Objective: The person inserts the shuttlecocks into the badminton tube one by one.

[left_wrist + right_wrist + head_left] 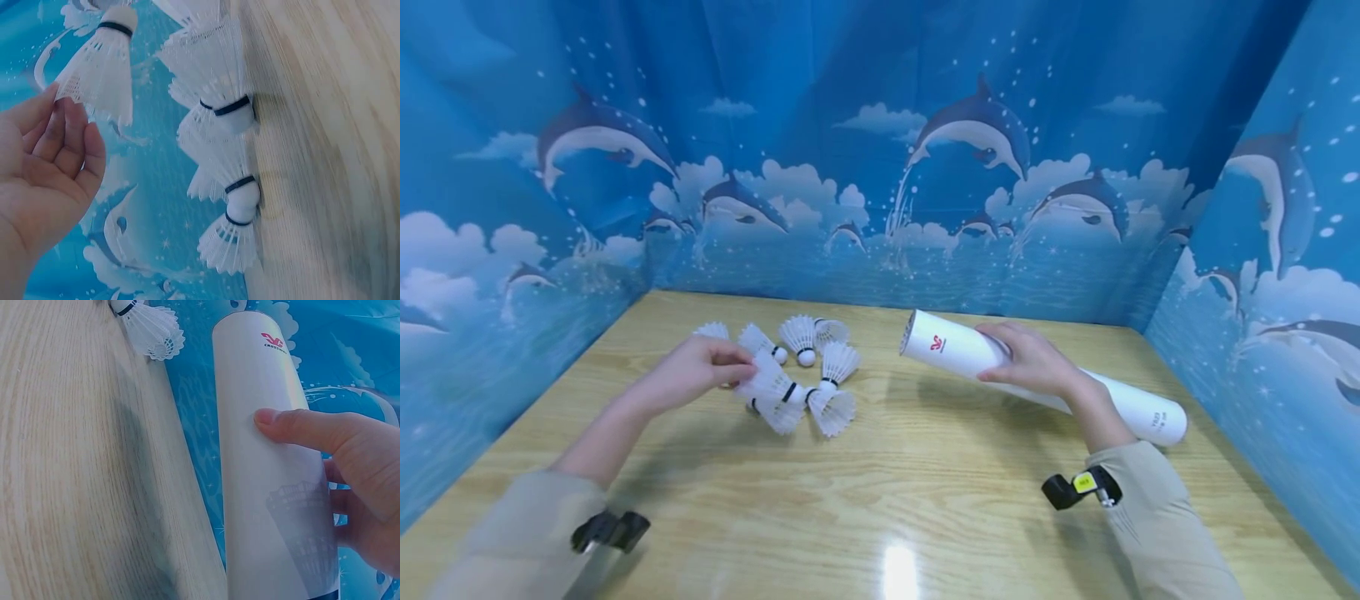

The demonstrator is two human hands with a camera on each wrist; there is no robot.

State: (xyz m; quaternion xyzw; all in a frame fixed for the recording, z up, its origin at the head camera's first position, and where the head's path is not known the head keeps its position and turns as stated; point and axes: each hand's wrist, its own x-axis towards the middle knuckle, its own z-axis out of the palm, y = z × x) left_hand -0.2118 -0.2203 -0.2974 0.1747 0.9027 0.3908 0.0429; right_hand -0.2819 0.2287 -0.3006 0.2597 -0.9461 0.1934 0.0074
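My left hand [703, 375] pinches a white shuttlecock [100, 69] by the edge of its skirt, and its black-banded cork end points away from the fingers. Several other shuttlecocks [840, 360] lie in a loose group on the table around and beyond it. On the right, my right hand [1033, 358] grips a long white tube [955, 343] from above, with the thumb [294, 425] across its near side. The tube is tilted, its left end raised over the table and its right end lower. A red logo [272, 340] is printed near the raised end.
The wooden table [850, 517] runs back to a blue curtain [820, 167] printed with dolphins, which also closes off both sides. Black camera mounts [1078, 487] sit on both sleeves.
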